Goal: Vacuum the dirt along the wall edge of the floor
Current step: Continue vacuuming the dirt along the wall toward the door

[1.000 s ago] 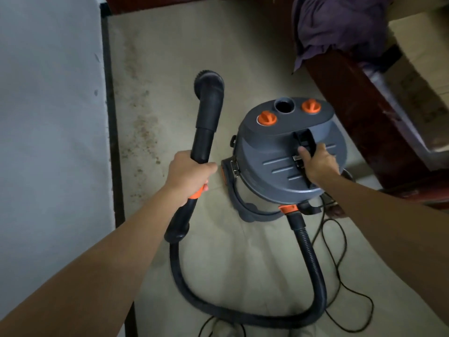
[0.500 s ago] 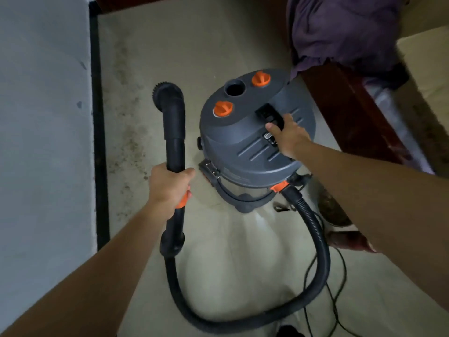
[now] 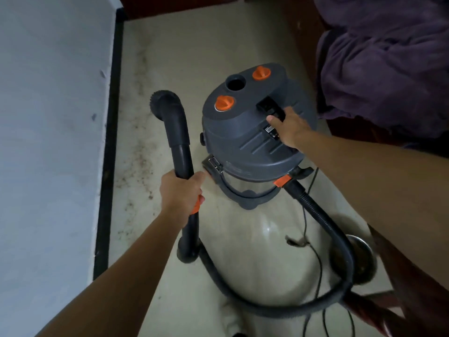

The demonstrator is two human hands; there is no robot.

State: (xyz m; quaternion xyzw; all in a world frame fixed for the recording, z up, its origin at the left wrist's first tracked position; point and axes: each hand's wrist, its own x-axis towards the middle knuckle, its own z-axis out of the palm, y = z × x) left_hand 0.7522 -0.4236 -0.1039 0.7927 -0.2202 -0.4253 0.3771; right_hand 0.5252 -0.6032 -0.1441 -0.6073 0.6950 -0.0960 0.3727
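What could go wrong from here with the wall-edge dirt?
1. The hose loops wide behind the vacuum canister and crosses the power cord. If the right hand drags the canister, it could snag the cord or knock the metal bowl.
2. The left hand holds the wand with the brush nozzle beside the dirt, so a pass may miss the strip against the baseboard.

No text, brand or number is coming through legibly. A small dark label [image 3: 271,132] is sitting on the grey vacuum lid [image 3: 238,135], just below its black carry handle [image 3: 268,106]. Its pale marks are showing only as blur and cannot be deciphered.
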